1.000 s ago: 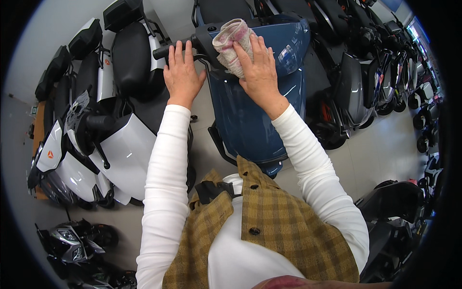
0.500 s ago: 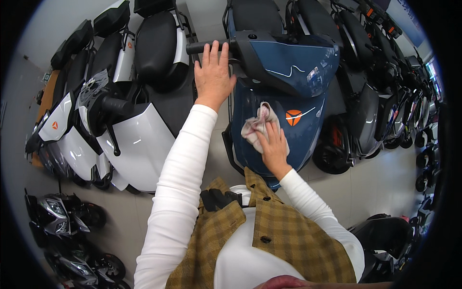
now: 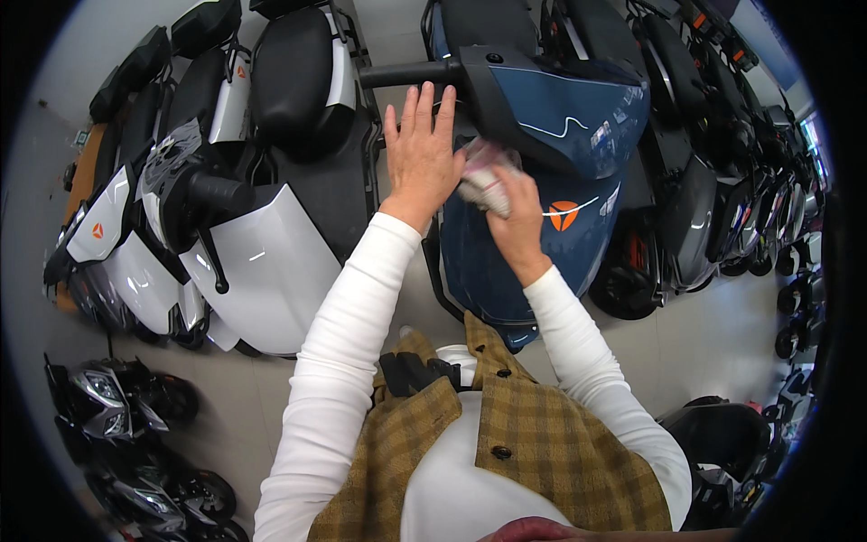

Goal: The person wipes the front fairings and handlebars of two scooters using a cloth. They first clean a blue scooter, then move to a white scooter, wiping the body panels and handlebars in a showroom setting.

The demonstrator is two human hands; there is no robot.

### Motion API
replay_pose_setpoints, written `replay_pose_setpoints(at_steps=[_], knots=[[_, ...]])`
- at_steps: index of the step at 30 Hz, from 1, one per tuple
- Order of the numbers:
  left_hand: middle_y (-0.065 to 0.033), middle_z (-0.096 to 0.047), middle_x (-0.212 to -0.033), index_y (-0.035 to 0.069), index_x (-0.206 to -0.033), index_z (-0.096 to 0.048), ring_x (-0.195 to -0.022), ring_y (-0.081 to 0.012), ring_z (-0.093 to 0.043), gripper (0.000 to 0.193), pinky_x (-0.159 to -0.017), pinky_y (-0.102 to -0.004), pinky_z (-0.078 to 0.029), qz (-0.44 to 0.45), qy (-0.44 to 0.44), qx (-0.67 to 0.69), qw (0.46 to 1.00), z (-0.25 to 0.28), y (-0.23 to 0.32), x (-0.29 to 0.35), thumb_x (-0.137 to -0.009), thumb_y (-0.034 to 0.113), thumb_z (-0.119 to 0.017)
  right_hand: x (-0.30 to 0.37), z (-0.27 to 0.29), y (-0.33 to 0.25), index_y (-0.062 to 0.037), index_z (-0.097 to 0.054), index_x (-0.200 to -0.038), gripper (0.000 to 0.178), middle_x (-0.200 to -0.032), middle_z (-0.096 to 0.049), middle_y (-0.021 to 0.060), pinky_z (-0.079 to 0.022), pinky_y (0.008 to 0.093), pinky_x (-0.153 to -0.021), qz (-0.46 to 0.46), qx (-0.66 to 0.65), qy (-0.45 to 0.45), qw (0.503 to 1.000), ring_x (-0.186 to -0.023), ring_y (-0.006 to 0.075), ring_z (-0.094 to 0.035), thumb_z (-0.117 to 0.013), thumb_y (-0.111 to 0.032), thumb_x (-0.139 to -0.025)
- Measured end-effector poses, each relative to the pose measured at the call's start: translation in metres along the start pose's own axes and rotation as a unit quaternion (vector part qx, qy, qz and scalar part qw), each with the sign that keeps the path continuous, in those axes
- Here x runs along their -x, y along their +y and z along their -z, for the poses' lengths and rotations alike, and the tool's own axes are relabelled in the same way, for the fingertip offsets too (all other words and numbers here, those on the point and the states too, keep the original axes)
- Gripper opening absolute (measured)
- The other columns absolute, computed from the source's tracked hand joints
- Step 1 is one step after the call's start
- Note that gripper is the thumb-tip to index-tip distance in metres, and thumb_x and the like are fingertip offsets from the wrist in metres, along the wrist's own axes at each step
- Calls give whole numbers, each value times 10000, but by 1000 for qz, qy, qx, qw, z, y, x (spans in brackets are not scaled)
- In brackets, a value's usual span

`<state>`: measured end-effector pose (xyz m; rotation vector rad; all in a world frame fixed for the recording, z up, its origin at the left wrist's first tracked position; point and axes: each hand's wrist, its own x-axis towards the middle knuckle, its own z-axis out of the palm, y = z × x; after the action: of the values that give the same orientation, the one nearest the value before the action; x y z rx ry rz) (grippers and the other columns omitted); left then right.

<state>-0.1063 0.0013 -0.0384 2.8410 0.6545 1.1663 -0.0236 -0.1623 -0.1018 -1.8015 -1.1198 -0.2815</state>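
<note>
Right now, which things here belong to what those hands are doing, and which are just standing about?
In use:
- cloth, in the right hand
- blue scooter, beneath the cloth
- left hand, near its handlebar grip

Standing about:
- white scooter, left
- grey scooter, right

Blurred cloth (image 3: 485,184), seemingly part-hidden.

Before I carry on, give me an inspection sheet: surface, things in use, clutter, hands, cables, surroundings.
Surface: blue scooter's front, glossy, with a round orange emblem.
Things in use: pale cloth, blurred, at the blue front below the handlebar.
Clutter: white scooter close on the left, dark scooter on the right.
Hands: left open near the grip, contact unclear; right holding the cloth.
Cables: no loose ones made out.
Surroundings: pale tiled floor, more parked scooters.
</note>
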Motion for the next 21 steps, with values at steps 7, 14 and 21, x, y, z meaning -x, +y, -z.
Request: replay_pose_setpoints(at_steps=[7,14,21], knots=[[-176,-346,-1619,111,-1525,-466,-1534,-399,-273,837,-1212,-636,-239,25,-150,7,988,53,3,16,-798,255,-854,-29,35,-50,-19,-543,-1405,718,-1339,-581,134,-511,338,-1020,-13,-255,48,966,-1198,254,-623,-547,147,-707],[-101,-712,-758,75,-916,-712,-689,-324,-699,189,-615,-428,-542,5,-159,105,982,106,4,27,-852,235,-792,-74,29,-71,-8,-546,-1400,720,-1344,-571,149,-469,372,-1066,43,-228,57,971,-1244,293,-581,-582,109,-690],[-73,-668,-681,94,-840,-678,-602,-305,-660,158,-565,-407,-513,16,-166,72,983,112,-7,43,-839,198,-797,-140,-37,-83,-125,-602,-1369,671,-1347,-595,192,-481,452,-1038,196,-44,23,979,-1227,410,-586,-707,1,-718]])
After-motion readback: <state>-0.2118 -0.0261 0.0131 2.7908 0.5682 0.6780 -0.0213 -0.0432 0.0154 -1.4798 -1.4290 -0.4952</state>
